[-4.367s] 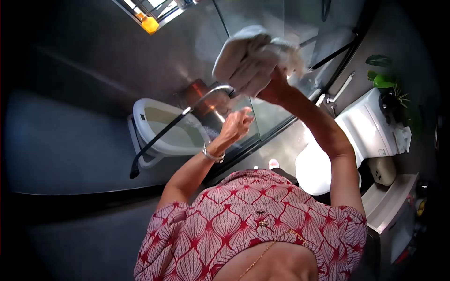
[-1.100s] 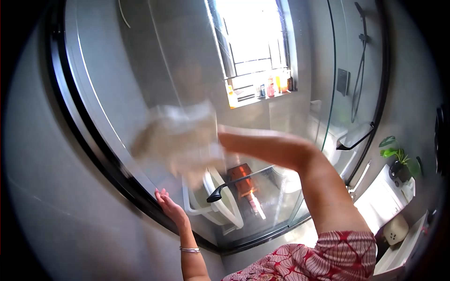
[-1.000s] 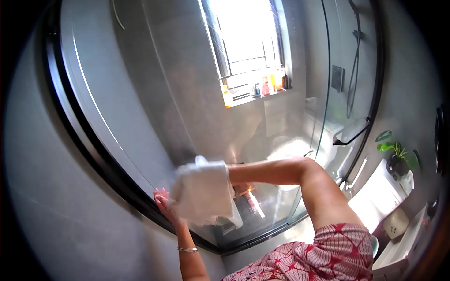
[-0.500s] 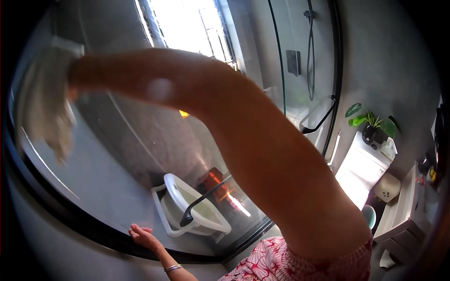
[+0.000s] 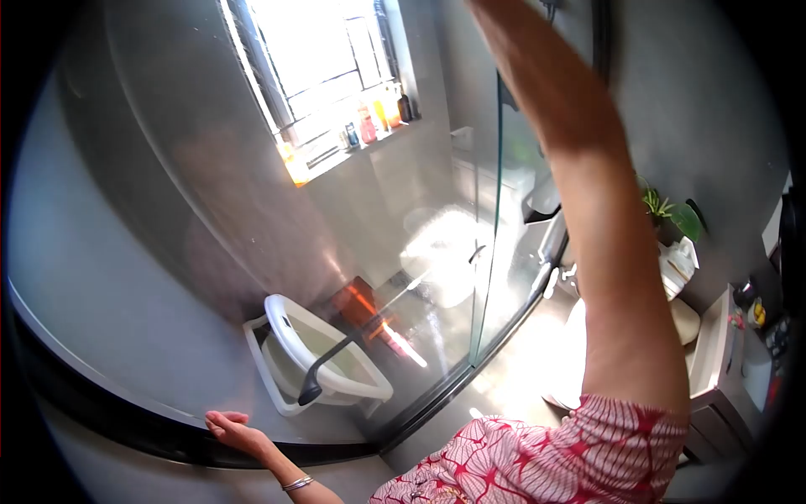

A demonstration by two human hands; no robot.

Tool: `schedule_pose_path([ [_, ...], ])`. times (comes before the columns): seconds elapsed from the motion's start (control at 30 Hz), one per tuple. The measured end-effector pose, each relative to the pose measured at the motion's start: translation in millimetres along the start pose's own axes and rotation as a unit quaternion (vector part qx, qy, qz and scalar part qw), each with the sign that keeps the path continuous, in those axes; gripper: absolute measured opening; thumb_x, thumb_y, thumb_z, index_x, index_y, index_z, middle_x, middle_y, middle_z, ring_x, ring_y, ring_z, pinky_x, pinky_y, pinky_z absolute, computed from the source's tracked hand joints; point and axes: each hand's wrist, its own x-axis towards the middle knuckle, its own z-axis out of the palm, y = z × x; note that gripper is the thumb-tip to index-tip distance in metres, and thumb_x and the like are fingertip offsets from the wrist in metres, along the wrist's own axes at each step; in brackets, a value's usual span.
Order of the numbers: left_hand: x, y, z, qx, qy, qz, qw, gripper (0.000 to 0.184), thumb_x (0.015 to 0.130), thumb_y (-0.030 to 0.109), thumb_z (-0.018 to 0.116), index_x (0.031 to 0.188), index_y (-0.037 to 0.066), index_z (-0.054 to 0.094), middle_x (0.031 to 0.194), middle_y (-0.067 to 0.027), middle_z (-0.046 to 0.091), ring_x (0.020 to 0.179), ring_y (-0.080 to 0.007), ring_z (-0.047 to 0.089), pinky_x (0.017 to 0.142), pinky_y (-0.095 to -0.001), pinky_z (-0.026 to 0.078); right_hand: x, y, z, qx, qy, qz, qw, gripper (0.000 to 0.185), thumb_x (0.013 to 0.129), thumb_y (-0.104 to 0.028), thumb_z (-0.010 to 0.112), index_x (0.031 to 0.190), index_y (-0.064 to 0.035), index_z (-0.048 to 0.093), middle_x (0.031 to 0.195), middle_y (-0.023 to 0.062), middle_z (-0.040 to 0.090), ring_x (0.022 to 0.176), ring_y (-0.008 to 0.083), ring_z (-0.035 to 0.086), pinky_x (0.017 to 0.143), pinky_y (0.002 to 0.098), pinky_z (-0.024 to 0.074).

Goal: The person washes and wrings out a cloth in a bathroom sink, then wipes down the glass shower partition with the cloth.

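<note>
My left hand [image 5: 235, 431], with silver bangles at the wrist, is at the lower left. It is beside the black bottom frame [image 5: 151, 430] of a curved glass shower screen. Its fingers are loosely bent and somewhat apart, and I see nothing in them. My right arm [image 5: 600, 185], in a red and white patterned sleeve, reaches up across the right side. The right hand lies beyond the top edge, so what it holds is hidden. Close to the arm stands the edge of a clear glass panel [image 5: 487, 277]. A black handle [image 5: 312, 385] sits on the glass.
Behind the glass are a white plastic tub [image 5: 281, 336] and a reddish-brown stool-like object [image 5: 357, 302]. Several bottles [image 5: 368, 128] line the window sill. To the right are a plant [image 5: 684, 220] and a vanity cabinet [image 5: 714, 386]. Sunlight glares on the floor.
My right arm has swung from the far left, where its hand held a beige cloth to the glass, to the upper right, out of view. The left hand stays near the frame.
</note>
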Motion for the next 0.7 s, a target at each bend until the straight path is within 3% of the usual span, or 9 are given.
schedule_pose_path([
  [0.13,3,-1,3,-0.023,-0.024,0.010,0.999,0.047,0.088,0.049,0.039,0.070,0.005,0.043,0.052,-0.0011,0.037,0.050,-0.0111,0.036,0.055,-0.0248,0.035,-149,23,51,0.008,-0.062,0.008,0.998,0.053,0.072,-0.038,0.056,0.109,-0.0007,0.048,0.097,0.0180,0.055,0.097,0.0276,0.051,0.085,0.0415,0.0381],
  [0.23,-2,5,9,-0.018,-0.021,0.021,0.999,0.047,0.088,0.048,0.040,0.074,0.004,0.046,0.055,-0.0013,0.041,0.051,-0.0108,0.040,0.054,-0.0245,0.036,-334,17,121,-0.001,-0.037,-0.070,0.997,0.073,0.063,-0.057,0.059,0.114,-0.0065,0.050,0.104,0.0210,0.055,0.103,0.0316,0.050,0.088,0.0425,0.0365],
  [0.3,-1,5,8,-0.020,-0.023,-0.008,0.999,0.047,0.088,0.048,0.040,0.074,0.003,0.046,0.054,-0.0017,0.042,0.051,-0.0112,0.041,0.056,-0.0254,0.038,-445,15,146,0.047,-0.376,0.102,0.920,0.064,0.067,-0.056,0.056,0.116,-0.0142,0.050,0.110,0.0155,0.053,0.109,0.0279,0.047,0.091,0.0373,0.0361],
  [0.33,-2,4,8,-0.015,-0.025,-0.004,1.000,0.048,0.087,0.049,0.040,0.074,0.003,0.046,0.053,-0.0021,0.042,0.051,-0.0113,0.042,0.059,-0.0262,0.039,-492,20,171,0.139,-0.408,0.055,0.901,0.050,0.073,-0.046,0.054,0.112,-0.0142,0.052,0.109,0.0131,0.054,0.105,0.0282,0.048,0.089,0.0360,0.0375],
  [0.37,-3,3,8,-0.009,-0.028,0.001,1.000,0.049,0.087,0.050,0.041,0.074,0.003,0.047,0.052,-0.0026,0.042,0.051,-0.0115,0.042,0.062,-0.0270,0.040,-497,2,149,0.096,-0.446,-0.110,0.883,0.037,0.077,-0.034,0.052,0.108,-0.0150,0.052,0.112,0.0107,0.052,0.106,0.0278,0.047,0.091,0.0337,0.0369],
  [0.4,-6,8,9,-0.008,-0.037,-0.012,0.999,0.051,0.085,0.053,0.042,0.074,0.004,0.047,0.050,-0.0027,0.043,0.051,-0.0117,0.043,0.067,-0.0288,0.041,-503,-17,123,0.074,-0.410,-0.218,0.883,0.032,0.078,-0.027,0.049,0.107,-0.0135,0.052,0.113,0.0118,0.049,0.108,0.0262,0.046,0.093,0.0321,0.0352],
  [0.43,-4,4,10,-0.025,-0.046,-0.023,0.998,0.053,0.084,0.055,0.042,0.077,0.003,0.047,0.049,-0.0021,0.043,0.050,-0.0114,0.043,0.069,-0.0289,0.042,-506,-34,100,0.230,-0.369,-0.106,0.894,0.032,0.079,-0.025,0.049,0.108,-0.0115,0.051,0.113,0.0126,0.049,0.108,0.0253,0.044,0.095,0.0329,0.0333],
  [0.5,-2,0,9,-0.035,-0.042,-0.042,0.998,0.053,0.084,0.055,0.042,0.081,0.002,0.047,0.048,-0.0012,0.042,0.049,-0.0107,0.042,0.069,-0.0283,0.042,-480,-62,68,0.336,-0.341,-0.048,0.877,0.031,0.078,-0.025,0.049,0.105,-0.0113,0.053,0.111,0.0117,0.050,0.106,0.0255,0.046,0.094,0.0333,0.0340],
  [0.7,-16,12,11,-0.070,-0.063,-0.051,0.994,0.047,0.085,0.051,0.044,0.082,0.004,0.047,0.049,-0.0007,0.043,0.044,-0.0088,0.042,0.054,-0.0218,0.040,-274,-139,-3,0.283,-0.239,-0.197,0.908,0.027,0.077,-0.024,0.050,0.098,-0.0107,0.058,0.104,0.0090,0.055,0.100,0.0260,0.050,0.092,0.0348,0.0360],
])
